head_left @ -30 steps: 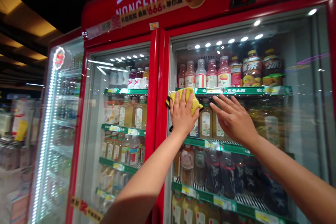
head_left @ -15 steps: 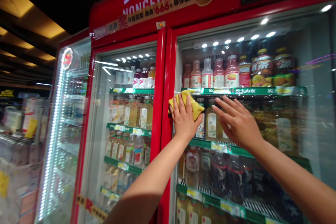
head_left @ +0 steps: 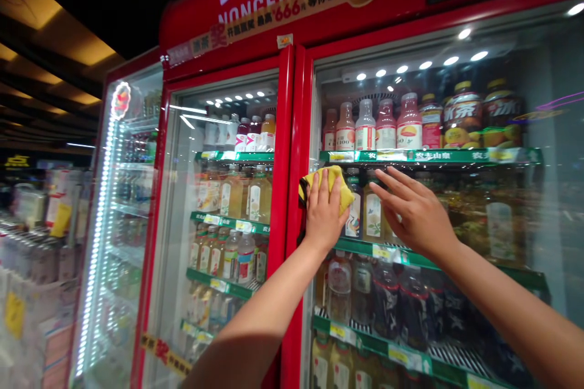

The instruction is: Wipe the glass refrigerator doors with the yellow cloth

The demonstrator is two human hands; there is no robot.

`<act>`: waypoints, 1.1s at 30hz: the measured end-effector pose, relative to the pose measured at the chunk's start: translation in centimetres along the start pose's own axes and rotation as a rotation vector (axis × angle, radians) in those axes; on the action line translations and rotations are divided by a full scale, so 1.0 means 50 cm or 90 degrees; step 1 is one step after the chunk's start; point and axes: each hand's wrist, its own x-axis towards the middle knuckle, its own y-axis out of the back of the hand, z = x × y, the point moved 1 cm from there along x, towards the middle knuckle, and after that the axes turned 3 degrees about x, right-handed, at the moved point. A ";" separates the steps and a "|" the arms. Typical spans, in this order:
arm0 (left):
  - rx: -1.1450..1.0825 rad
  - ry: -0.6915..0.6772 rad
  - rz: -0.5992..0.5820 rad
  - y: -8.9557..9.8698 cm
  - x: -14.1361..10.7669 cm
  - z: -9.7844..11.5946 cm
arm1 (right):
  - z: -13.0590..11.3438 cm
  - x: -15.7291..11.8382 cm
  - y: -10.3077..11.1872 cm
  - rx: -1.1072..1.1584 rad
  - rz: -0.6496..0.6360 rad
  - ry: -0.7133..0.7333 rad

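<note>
My left hand (head_left: 323,203) presses a yellow cloth (head_left: 343,189) with dark edging against the right glass door (head_left: 497,97), close to its red frame (head_left: 301,134). Its fingers lie over the cloth, just below the top shelf strip. Farther right, my right hand (head_left: 417,213) is open with fingers stretched toward the same pane and nothing in it. Whether its fingertips touch the glass, I cannot tell. Behind the pane, bottled drinks (head_left: 374,216) stand partly hidden by both hands.
A red drinks fridge fills the view, with a second glass door (head_left: 182,194) on the left. Beyond it stands another lit fridge (head_left: 114,225). Shelves of goods (head_left: 41,243) are at far left. A printed tape strip (head_left: 274,15) crosses the header.
The cloth under my left hand has slid slightly down the glass, away from the green shelf strip. My right hand keeps nearly the same pose. The view has shifted a little.
</note>
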 end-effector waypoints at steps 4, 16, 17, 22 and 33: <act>-0.004 -0.078 -0.065 0.036 -0.023 -0.010 | -0.011 0.006 0.003 -0.007 -0.004 0.002; 0.085 -0.098 -0.045 0.080 -0.018 -0.103 | -0.020 0.005 -0.001 -0.026 0.014 0.007; 0.082 -0.094 -0.045 0.072 -0.005 -0.107 | -0.019 0.007 -0.004 -0.026 0.013 0.005; 0.060 -0.048 -0.008 0.054 0.065 -0.107 | -0.019 0.022 -0.010 -0.019 0.012 -0.010; 0.044 -0.077 -0.022 0.058 0.033 -0.115 | -0.020 0.021 -0.013 -0.003 -0.019 -0.019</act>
